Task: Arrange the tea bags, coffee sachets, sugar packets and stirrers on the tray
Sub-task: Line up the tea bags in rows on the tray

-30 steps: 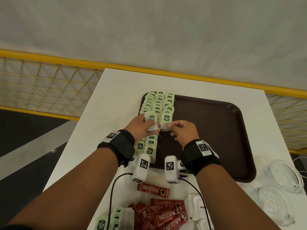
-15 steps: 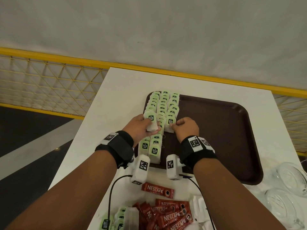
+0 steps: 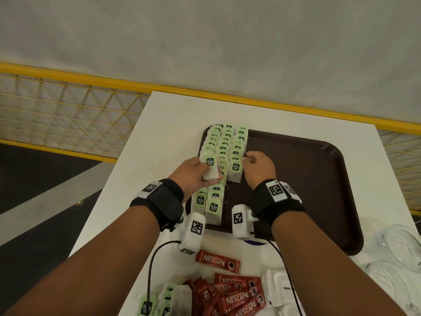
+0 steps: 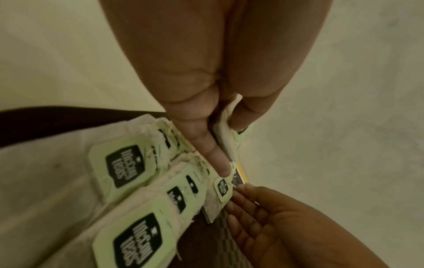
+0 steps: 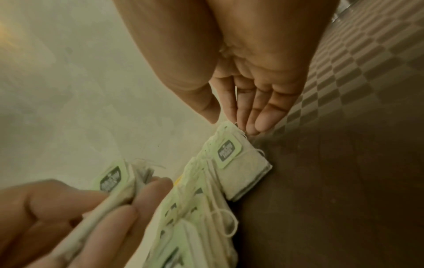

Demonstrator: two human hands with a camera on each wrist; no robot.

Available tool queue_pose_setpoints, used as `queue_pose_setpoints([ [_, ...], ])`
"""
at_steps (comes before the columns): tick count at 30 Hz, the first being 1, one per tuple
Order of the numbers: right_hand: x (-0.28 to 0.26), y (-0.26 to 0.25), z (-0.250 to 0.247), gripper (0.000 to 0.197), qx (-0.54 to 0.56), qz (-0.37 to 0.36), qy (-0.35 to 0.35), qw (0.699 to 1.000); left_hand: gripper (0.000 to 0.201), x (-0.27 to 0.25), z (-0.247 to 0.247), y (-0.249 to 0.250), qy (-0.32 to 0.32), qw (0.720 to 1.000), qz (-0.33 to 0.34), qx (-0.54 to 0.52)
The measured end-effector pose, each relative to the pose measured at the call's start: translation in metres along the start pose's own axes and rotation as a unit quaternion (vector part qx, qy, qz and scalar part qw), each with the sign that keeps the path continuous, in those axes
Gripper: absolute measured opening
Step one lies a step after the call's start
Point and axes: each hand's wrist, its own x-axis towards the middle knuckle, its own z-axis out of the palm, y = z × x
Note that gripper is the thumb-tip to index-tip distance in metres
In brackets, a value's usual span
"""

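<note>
left hand point(image 3: 193, 173) pinches a small stack of tea bags point(image 3: 210, 166) over the brown tray point(image 3: 307, 179), at its left edge. right hand point(image 3: 258, 167), fingers straight, touches the tea bag rows point(image 3: 227, 147) on the tray. coffee sachets point(image 3: 232, 295) lie off the tray, nearer me.

left wrist view: thumb and fingers point(image 4: 204, 145) grip the stack.

right wrist view: straight fingertips point(image 5: 261, 123) meet the row's end bag point(image 5: 241, 166).

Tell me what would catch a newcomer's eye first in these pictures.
Probably the rows of green-tagged tea bags lined up along the left side of the dark brown tray, with both hands over them. The left hand holds a tea bag, while the right hand touches the front bag of the right row. Nearer the person, red Nescafe coffee sachets lie heaped on the white table.
</note>
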Motion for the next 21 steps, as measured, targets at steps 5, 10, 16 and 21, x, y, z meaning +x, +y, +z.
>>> queue_pose_setpoints([
  [5, -0.019, -0.002, -0.008, 0.015, 0.118, -0.017, -0.071, 0.99, 0.03, 0.005, 0.003, -0.004, 0.0, 0.995, 0.05, 0.084],
  [10, -0.039, -0.003, -0.005, 0.009, 0.169, -0.023, -0.136, 0.976, 0.029, 0.007, 0.011, -0.007, 0.006, 0.992, 0.074, 0.106],
  [16, -0.038, 0.016, -0.006, 0.015, 0.163, 0.044, -0.098, 0.981, 0.021, 0.007, 0.013, -0.009, 0.017, 0.996, 0.053, 0.076],
  [21, -0.033, 0.028, 0.0, 0.007, 0.103, 0.088, -0.086, 0.987, 0.015, 0.008, 0.007, -0.007, 0.04, 0.996, 0.035, 0.071],
])
